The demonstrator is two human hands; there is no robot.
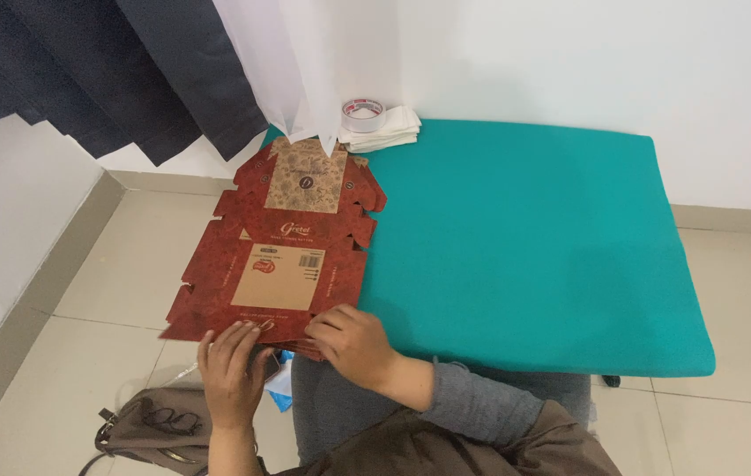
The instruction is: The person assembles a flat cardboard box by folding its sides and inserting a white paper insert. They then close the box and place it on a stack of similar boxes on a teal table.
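- Nearest us, our lap and forearms run out of the bottom of the frame; the left elbow is cut off, and the grey sleeve [481, 407] covers the right arm down to the wrist.
- A brown bag [151, 429] lies on the tiled floor [120, 282] at lower left, partly cropped; a dark pair of glasses seems to rest on it, though it is hard to make out.
- A scrap of something blue [283, 388] shows between our hands and knees, mostly hidden.
- Our left hand [233, 370] lies palm down on the near edge of the flattened red cardboard box [274, 256], fingers spread and pressing flat, gripping nothing that we can see.
- Our right hand [353, 344] curls over the same near edge, fingers bent; whether they pinch a flap beneath we cannot tell.
- The box lies unfolded along the left edge of the teal table [552, 256], its left part overhanging the floor, its far end toward the back left corner.
- At that corner, a roll of tape [363, 115] sits on a stack of white folded sheets [393, 132], part hidden by a white curtain [305, 62].
- Dark curtain panels [111, 70] hang beyond, cropped at the top.
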